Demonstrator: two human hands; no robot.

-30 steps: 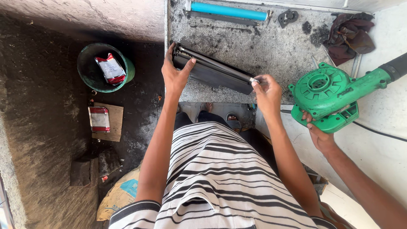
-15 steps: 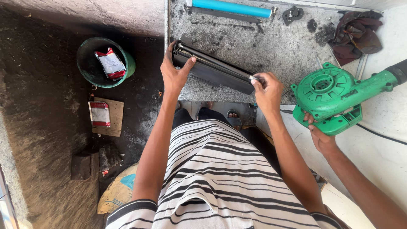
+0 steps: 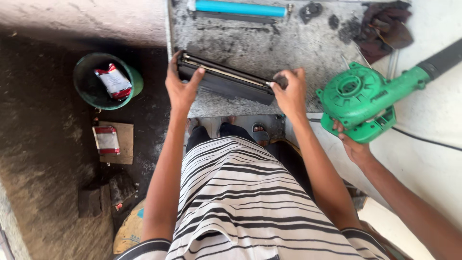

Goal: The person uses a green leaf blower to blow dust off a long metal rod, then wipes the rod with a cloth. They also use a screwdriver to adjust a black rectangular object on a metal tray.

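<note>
Green bucket (image 3: pixel 137 82) on the floor holds a red/white packet (image 3: pixel 113 81). Black toner cartridge (image 3: pixel 226 82) lies on the grey table (image 3: pixel 298 48), betw. both hands: left hand (image 3: pixel 182 89) grips its left end, right hand (image 3: pixel 289 92) pinches the right end. A co-worker's hand (image 3: pixel 355 147) holds a green blower (image 3: pixel 361 98).

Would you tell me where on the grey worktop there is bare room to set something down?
Free patch: the middle of the worktop, between the blue roller and the black cartridge. Crowded: the right side, with the dark rag and the green blower.

Black toner cartridge (image 3: pixel 226 82); cyan drum roller (image 3: pixel 238 8) at 12 o'clock; green blower (image 3: pixel 358 98) at 3; green bucket (image 3: pixel 103 79) at 9; black-and-white striped shirt (image 3: pixel 240 202).
</note>
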